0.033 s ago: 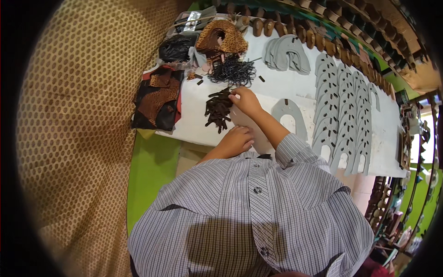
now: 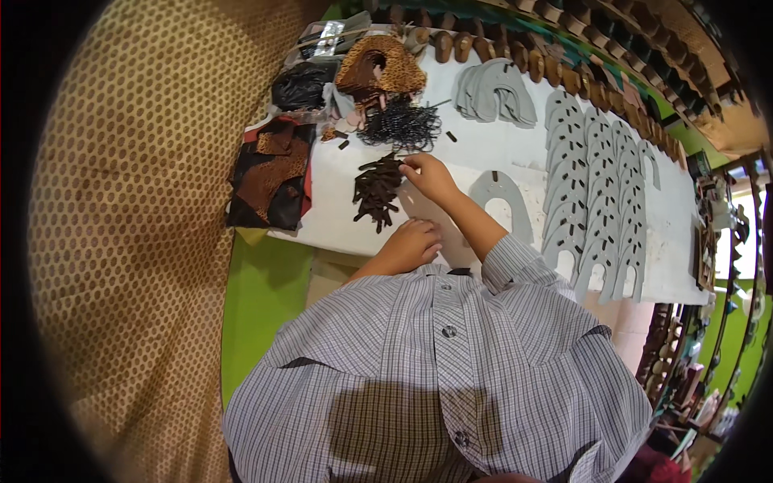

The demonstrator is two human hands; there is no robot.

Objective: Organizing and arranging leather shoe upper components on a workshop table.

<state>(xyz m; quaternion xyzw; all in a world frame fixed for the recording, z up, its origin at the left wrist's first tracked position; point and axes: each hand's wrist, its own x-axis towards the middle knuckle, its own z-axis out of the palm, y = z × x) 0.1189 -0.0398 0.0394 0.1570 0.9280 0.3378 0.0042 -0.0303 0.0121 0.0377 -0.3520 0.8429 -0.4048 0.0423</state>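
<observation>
A heap of short dark brown strips (image 2: 377, 191) lies on the white table. At the heap's right edge is my right hand (image 2: 429, 178), its thumb and fingertips pinched together; whatever is between them is too small to make out. Nearer the table's front edge, my left hand (image 2: 411, 244) rests with curled fingers, and their inner side is hidden. One grey U-shaped piece (image 2: 497, 193) with a dark tab at its top lies to the right of my right hand.
Overlapping rows of grey U-shaped pieces (image 2: 597, 193) with dark tabs cover the right side. Beyond the heap lie a tangle of black cords (image 2: 398, 123) and leopard-print pieces (image 2: 394, 68). More grey pieces (image 2: 495, 92) are stacked at the back, before brown shoe-shaped forms (image 2: 519, 60). A patterned curtain (image 2: 153, 241) hangs at left.
The table and its things sit slightly further left in the picture. Both hands keep nearly the same pose and place.
</observation>
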